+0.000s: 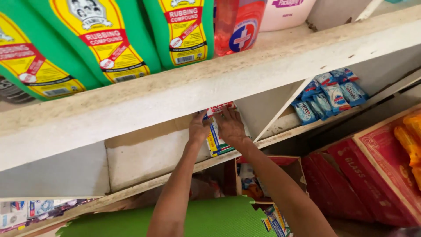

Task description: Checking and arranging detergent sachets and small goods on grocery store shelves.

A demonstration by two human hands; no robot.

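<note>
Both bare forearms reach up and forward, converging as they rise. The left hand point(198, 128) is raised with its back toward the viewer, fingers curled and pressing forward. The right hand point(230, 125) sits just beside it, palm away, fingers spread upward, wrist bent back.

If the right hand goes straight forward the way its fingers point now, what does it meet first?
The right hand already lies on the stack of small boxes in the shelf compartment, its fingers pointing up and inward. Going on, it would probably meet the red-and-white pack on top, under the white shelf board; depth is unclear.
</note>
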